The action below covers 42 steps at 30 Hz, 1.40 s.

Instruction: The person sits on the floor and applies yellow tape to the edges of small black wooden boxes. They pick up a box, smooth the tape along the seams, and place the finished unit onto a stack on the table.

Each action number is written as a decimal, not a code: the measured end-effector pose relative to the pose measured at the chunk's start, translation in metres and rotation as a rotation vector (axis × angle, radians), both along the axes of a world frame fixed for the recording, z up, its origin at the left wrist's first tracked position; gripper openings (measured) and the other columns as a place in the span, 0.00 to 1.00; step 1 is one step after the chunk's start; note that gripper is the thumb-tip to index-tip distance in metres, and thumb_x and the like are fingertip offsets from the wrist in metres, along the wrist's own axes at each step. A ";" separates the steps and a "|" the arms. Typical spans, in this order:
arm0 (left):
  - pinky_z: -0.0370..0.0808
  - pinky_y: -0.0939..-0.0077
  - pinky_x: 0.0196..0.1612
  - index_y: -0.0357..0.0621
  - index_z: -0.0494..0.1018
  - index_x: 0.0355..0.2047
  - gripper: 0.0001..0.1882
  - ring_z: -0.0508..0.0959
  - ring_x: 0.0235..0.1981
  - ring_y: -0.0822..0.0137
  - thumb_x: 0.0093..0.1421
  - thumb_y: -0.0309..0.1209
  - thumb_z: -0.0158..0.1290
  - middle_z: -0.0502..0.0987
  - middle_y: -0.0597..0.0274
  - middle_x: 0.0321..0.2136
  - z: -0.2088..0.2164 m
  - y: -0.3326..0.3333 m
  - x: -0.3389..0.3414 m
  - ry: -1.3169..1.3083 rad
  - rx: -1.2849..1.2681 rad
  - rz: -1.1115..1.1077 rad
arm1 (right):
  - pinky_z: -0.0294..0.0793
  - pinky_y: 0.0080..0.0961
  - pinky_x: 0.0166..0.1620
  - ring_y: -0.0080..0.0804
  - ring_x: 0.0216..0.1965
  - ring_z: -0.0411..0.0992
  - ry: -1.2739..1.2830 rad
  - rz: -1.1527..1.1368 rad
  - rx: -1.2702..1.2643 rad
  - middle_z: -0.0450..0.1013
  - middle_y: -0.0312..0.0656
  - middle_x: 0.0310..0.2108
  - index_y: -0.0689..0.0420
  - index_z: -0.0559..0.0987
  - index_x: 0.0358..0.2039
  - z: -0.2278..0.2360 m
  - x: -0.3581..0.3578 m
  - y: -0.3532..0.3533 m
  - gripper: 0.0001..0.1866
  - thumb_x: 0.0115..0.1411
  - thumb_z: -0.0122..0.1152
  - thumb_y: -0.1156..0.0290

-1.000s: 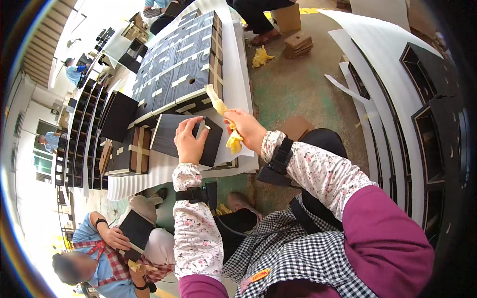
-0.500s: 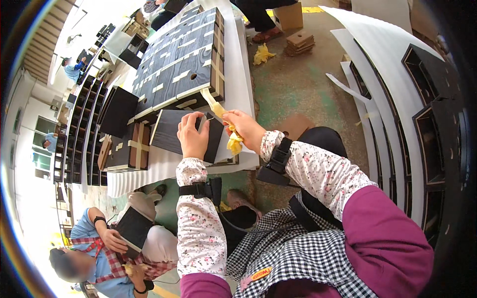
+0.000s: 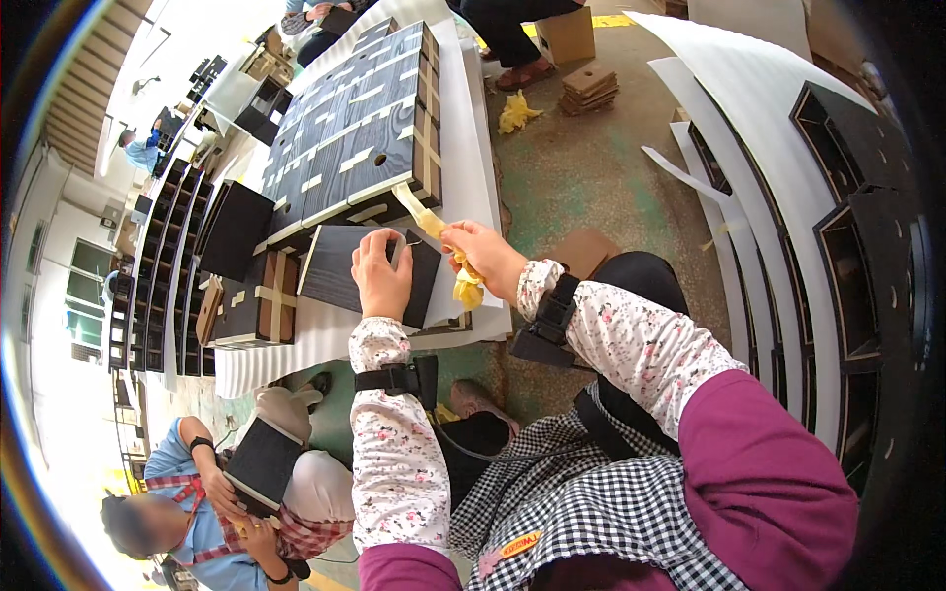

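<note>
My left hand (image 3: 382, 278) lies on a dark wood-grain box (image 3: 330, 264), its fingers curled over the top around a dark opening and the thumb apart from them. My right hand (image 3: 488, 260) is closed around a crumpled wad of yellow masking tape (image 3: 467, 288), which hangs below the fingers. From that fist a twisted strip of the tape (image 3: 418, 211) runs up toward the corner of a large block of dark panels (image 3: 360, 143). Pale tape pieces cross the seams of this block. What lies under my left fingertips is hidden.
White foam sheet (image 3: 478, 167) covers the work surface. Dark taped boxes (image 3: 258, 307) stand at the left. On the floor are crumpled tape (image 3: 517, 112) and stacked brown boards (image 3: 589, 89). Dark shelf-like frames (image 3: 849, 266) line the right. A seated co-worker (image 3: 202, 488) holds a dark box (image 3: 264, 463).
My hands stay almost in place, and the tape is still in my right fist. The view has shifted slightly. At lower left, the co-worker's lower hand has moved up closer to the box.
</note>
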<state>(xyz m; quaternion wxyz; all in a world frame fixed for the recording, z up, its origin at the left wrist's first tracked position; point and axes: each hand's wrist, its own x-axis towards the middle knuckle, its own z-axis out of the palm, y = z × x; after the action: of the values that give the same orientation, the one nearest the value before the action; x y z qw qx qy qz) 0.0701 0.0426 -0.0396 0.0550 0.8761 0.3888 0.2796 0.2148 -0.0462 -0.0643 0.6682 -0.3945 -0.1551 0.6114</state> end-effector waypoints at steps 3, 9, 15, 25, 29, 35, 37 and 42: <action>0.63 0.61 0.49 0.48 0.69 0.38 0.14 0.68 0.45 0.55 0.50 0.31 0.56 0.71 0.61 0.40 -0.001 0.000 0.000 0.015 0.010 0.012 | 0.69 0.17 0.30 0.20 0.24 0.66 -0.001 0.001 -0.003 0.68 0.36 0.28 0.57 0.69 0.38 -0.001 -0.001 0.001 0.10 0.59 0.54 0.66; 0.64 0.61 0.50 0.46 0.70 0.39 0.15 0.69 0.44 0.52 0.49 0.30 0.55 0.72 0.57 0.41 0.001 -0.001 -0.001 -0.030 0.002 -0.036 | 0.68 0.16 0.29 0.19 0.24 0.66 -0.006 -0.003 0.011 0.68 0.35 0.27 0.57 0.70 0.37 -0.001 -0.002 0.001 0.09 0.60 0.53 0.66; 0.63 0.61 0.50 0.47 0.70 0.37 0.14 0.68 0.47 0.53 0.48 0.28 0.55 0.71 0.57 0.44 0.002 -0.001 -0.002 0.005 -0.015 -0.023 | 0.68 0.16 0.30 0.19 0.25 0.65 -0.064 -0.002 0.039 0.68 0.33 0.28 0.57 0.70 0.38 -0.003 -0.001 0.005 0.10 0.60 0.54 0.65; 0.42 0.53 0.64 0.50 0.60 0.56 0.36 0.56 0.62 0.60 0.46 0.43 0.56 0.60 0.61 0.59 -0.004 -0.008 -0.052 0.141 -0.046 0.081 | 0.71 0.27 0.32 0.29 0.30 0.72 -1.576 -0.435 0.452 0.70 0.37 0.26 0.56 0.76 0.30 0.034 0.007 0.035 0.05 0.55 0.55 0.70; 0.40 0.53 0.64 0.52 0.57 0.59 0.36 0.52 0.64 0.60 0.49 0.44 0.53 0.58 0.63 0.61 -0.004 -0.009 -0.047 0.163 -0.091 0.127 | 0.70 0.32 0.36 0.35 0.34 0.71 -2.157 -0.235 0.560 0.69 0.39 0.28 0.55 0.77 0.29 0.029 -0.002 0.063 0.06 0.53 0.53 0.71; 0.41 0.54 0.64 0.53 0.58 0.58 0.35 0.52 0.64 0.62 0.49 0.44 0.53 0.58 0.63 0.61 -0.007 -0.013 -0.047 0.151 -0.100 0.171 | 0.70 0.31 0.36 0.36 0.34 0.71 -2.297 -0.047 0.538 0.67 0.39 0.28 0.57 0.75 0.31 0.031 -0.016 0.046 0.07 0.52 0.50 0.74; 0.41 0.54 0.64 0.53 0.58 0.58 0.35 0.53 0.64 0.62 0.49 0.44 0.53 0.58 0.63 0.61 -0.005 -0.013 -0.046 0.151 -0.090 0.175 | 0.71 0.32 0.36 0.37 0.33 0.71 -2.283 -0.023 0.531 0.68 0.40 0.28 0.56 0.76 0.30 0.037 -0.014 0.042 0.06 0.52 0.50 0.74; 0.40 0.56 0.65 0.52 0.59 0.58 0.35 0.52 0.64 0.64 0.49 0.45 0.53 0.58 0.63 0.61 -0.006 -0.014 -0.046 0.148 -0.095 0.222 | 0.73 0.34 0.35 0.41 0.29 0.73 -1.960 0.126 0.539 0.71 0.43 0.29 0.52 0.78 0.29 0.057 -0.013 0.021 0.06 0.56 0.52 0.70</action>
<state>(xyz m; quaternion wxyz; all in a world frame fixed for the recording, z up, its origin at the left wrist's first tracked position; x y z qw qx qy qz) 0.0238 0.0287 -0.0460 0.0365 0.8424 0.4990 0.1998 0.2017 -0.0256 -0.0077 0.2802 -0.5493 -0.7872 -0.0022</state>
